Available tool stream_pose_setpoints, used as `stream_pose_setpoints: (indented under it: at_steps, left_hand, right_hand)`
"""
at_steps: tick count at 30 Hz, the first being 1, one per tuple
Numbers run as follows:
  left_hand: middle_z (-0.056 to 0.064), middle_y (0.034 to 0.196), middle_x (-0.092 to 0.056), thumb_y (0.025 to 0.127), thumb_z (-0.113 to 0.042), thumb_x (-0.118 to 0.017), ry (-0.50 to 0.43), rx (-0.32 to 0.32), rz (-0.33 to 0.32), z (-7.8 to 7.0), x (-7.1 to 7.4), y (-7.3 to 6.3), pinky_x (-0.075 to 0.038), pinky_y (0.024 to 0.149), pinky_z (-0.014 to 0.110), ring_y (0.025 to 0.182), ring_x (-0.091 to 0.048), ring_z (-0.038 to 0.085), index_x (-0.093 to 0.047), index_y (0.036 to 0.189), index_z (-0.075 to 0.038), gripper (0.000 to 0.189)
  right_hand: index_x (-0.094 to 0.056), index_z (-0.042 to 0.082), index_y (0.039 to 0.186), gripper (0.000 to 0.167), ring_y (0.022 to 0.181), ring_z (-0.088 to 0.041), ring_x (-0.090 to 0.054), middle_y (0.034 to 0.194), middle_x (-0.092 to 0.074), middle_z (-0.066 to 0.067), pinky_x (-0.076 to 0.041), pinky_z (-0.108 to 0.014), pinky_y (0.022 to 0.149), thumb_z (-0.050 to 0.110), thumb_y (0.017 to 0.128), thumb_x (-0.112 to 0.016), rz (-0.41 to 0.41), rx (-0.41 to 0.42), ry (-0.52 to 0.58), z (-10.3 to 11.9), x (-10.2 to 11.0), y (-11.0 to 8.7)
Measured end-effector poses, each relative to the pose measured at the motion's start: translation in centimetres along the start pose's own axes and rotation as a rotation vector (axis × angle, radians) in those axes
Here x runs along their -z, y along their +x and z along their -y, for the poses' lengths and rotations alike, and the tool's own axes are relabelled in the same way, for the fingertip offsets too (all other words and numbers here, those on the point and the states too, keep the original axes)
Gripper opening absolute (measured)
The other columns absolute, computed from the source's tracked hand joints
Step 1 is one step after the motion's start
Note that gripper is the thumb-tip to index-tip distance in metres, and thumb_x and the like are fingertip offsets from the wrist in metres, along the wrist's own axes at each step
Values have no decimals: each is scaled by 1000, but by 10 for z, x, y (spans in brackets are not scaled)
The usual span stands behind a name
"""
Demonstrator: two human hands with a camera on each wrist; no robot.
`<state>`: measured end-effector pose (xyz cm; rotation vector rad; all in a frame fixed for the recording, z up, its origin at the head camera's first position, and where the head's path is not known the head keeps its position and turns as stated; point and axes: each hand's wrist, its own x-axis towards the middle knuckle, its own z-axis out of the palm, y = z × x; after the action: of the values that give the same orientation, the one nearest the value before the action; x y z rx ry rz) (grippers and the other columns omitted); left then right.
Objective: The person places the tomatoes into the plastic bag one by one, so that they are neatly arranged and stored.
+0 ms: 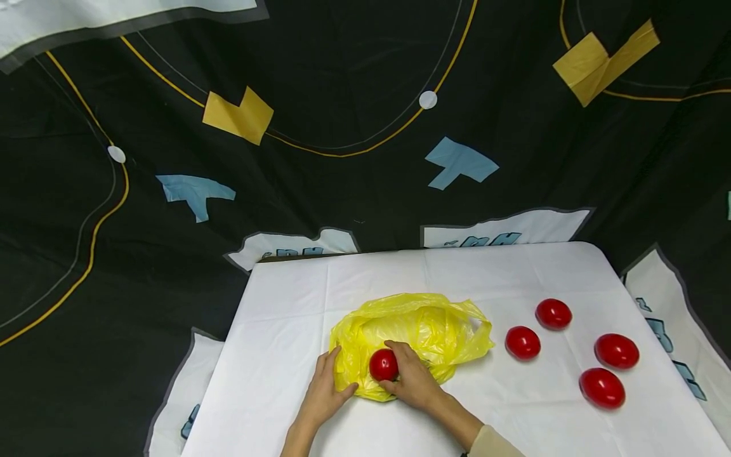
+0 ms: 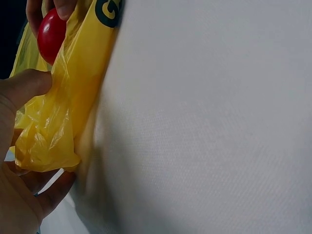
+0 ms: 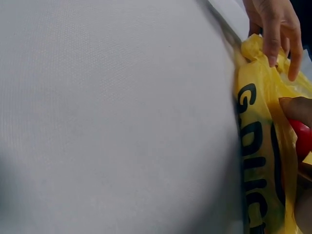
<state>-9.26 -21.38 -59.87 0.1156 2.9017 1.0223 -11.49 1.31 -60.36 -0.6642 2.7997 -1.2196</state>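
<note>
A crumpled yellow plastic bag [image 1: 394, 317] with dark printed letters lies on the white-covered table. My left hand [image 1: 325, 397] holds the bag's left side, with the thumb on the near side and the fingers round the far edge. My right hand [image 1: 417, 381] grips a glossy red tomato [image 1: 384, 365] between thumb and fingers, at the bag's mouth. In the left wrist view, that tomato [image 2: 52, 36] sits partly behind the yellow film. The right wrist view shows only a slice of the tomato [image 3: 302, 136] beside the thumb. The bag's inside is mostly hidden.
Several more red tomatoes [image 1: 522, 343] lie loose on the right part of the table [image 1: 548, 419]. A black cloth [image 1: 320, 197] with yellow lines and taped patches hangs behind the table's far edge.
</note>
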Motion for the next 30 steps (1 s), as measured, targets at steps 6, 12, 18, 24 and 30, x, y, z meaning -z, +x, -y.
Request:
stream_pose_setpoints:
  at_steps: [6, 12, 18, 24, 30]
  left_hand:
    - [14, 136, -38, 77, -33, -79, 6, -16, 4, 1, 0, 0, -40, 101, 51, 123, -45, 37, -31, 145, -6, 87]
    - [13, 135, -38, 76, -31, -80, 2, -5, -6, 2, 0, -1, -39, 103, 50, 124, -45, 35, -32, 145, -7, 87]
    - [14, 134, -39, 76, -31, -80, 4, -19, -11, 2, 0, -1, -40, 101, 51, 122, -46, 36, -33, 144, -5, 87]
    - [13, 134, -39, 75, -32, -80, 12, -10, -11, 4, -2, -1, -41, 101, 51, 122, -46, 35, -32, 145, -6, 89]
    - [14, 135, -38, 75, -33, -80, 12, -11, -8, 3, 0, 1, -40, 100, 53, 123, -45, 38, -31, 145, -6, 89]
  right_hand:
    - [-40, 6, 138, 76, 113, -27, -53, 129, -49, -11, -48, -46, 94, 28, 77, -79, 2, 0, -7, 0, 9, -1]
    - [-39, 7, 139, 75, 115, -28, -52, 129, -49, -12, -48, -46, 94, 27, 78, -78, 10, -8, 11, 1, 16, -2]
    - [-41, 7, 139, 73, 114, -28, -53, 128, -50, -11, -48, -47, 93, 26, 79, -78, 16, -23, 30, 4, 25, -4]
    - [-43, 11, 138, 71, 112, -25, -54, 125, -52, -9, -50, -45, 90, 27, 78, -78, -31, -22, 71, 5, 40, -13]
    - [-44, 16, 137, 70, 113, -19, -53, 125, -53, -2, -51, -40, 89, 28, 78, -79, -101, -32, 85, 3, 62, -24]
